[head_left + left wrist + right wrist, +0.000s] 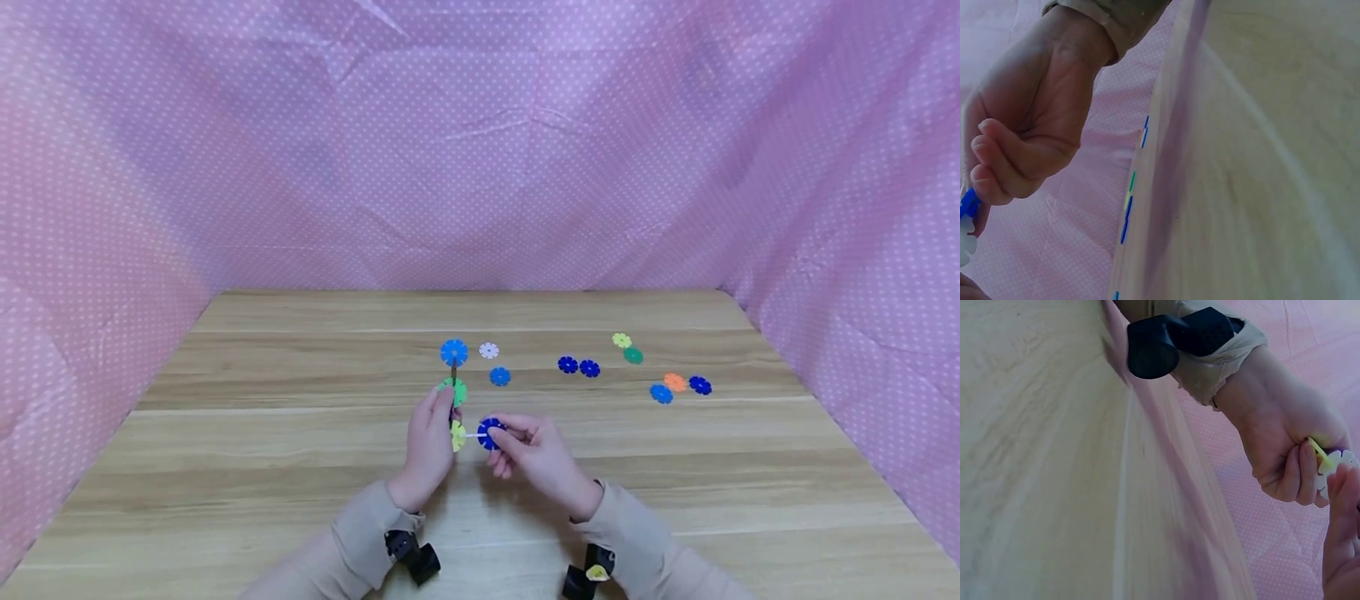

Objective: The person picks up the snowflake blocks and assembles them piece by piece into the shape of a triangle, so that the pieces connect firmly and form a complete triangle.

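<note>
My left hand (431,442) grips a joined chain of notched plastic discs. A blue disc (453,352) tops the chain, with a green disc (459,392) lower down and a yellow disc (458,436) beside the palm. A dark edge-on piece runs along the fingers, partly covered. Between the hands a white disc (1325,477) shows edge-on in the head view, touching the yellow one. My right hand (543,458) pinches a dark blue disc (486,442) between thumb and fingers, at the white disc's right edge. In the left wrist view, that blue disc (969,202) meets the white one.
Loose discs lie on the wooden table (300,467): a white disc (489,351) and a blue disc (499,377) beyond the hands, two dark blue discs (567,365) further right. Yellow, green (633,356), orange (674,382) and blue ones lie at right. Pink dotted cloth (480,167) surrounds the table.
</note>
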Demonstrator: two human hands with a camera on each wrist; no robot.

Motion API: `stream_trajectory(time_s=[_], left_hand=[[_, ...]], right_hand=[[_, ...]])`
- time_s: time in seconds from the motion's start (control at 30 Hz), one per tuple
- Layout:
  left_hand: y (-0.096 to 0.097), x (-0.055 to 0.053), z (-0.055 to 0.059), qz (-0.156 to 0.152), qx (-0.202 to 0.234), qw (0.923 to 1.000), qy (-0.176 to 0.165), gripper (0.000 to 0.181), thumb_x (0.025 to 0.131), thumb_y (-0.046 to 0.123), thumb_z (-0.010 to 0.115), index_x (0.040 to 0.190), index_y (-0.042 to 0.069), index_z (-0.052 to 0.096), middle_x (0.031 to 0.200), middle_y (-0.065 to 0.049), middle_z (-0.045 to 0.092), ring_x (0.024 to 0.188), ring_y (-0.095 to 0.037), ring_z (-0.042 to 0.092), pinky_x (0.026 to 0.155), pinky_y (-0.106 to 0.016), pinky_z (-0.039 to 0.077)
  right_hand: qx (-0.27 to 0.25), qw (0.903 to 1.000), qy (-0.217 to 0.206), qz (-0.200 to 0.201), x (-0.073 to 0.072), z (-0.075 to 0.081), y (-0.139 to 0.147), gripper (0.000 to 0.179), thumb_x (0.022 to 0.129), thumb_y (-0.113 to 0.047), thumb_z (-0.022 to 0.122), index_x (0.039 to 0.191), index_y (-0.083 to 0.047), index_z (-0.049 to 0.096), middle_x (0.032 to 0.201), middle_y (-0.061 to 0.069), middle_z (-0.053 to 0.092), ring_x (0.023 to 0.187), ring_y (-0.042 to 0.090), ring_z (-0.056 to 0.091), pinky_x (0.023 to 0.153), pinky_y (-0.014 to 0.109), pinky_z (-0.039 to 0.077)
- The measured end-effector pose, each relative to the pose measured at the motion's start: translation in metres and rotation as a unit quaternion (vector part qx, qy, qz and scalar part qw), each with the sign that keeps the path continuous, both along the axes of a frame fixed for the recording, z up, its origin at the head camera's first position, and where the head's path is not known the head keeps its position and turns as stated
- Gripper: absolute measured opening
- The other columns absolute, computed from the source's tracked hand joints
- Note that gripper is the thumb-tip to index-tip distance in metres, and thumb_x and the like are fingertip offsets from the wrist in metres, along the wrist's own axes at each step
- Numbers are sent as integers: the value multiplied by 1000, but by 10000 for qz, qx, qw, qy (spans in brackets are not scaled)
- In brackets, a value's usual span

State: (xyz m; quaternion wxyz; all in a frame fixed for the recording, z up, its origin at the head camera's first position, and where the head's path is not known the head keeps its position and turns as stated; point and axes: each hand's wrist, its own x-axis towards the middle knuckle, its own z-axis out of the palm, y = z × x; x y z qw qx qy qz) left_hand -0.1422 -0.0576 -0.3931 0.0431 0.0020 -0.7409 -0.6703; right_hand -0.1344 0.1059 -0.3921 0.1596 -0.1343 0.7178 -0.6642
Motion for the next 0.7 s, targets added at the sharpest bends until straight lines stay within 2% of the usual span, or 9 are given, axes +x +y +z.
stream_trajectory(time_s=[0.27,0.57,0.7], left_hand=[[-4,-3,3,-316,257,9989,-221,33,103,21,31,83,4,50,72,-2,47,54,-8,42,49,-18,39],[-10,0,3,-348,423,9982,-229,34,104,22,30,83,4,49,74,-4,47,55,-7,43,50,-18,40],[-11,1,2,-382,592,9972,-234,33,104,20,31,82,3,49,73,-3,46,55,-7,43,49,-18,39]], right_hand=[[-37,9997,-88,202,-6,3,7,35,95,-8,53,123,14,52,74,5,66,60,5,61,58,20,54],[154,9994,154,253,-18,-2,25,32,96,-9,52,118,15,53,83,10,64,70,6,61,67,22,55],[298,9990,214,255,-20,-4,31,34,97,-10,51,120,16,51,87,19,63,72,7,62,69,24,55]])
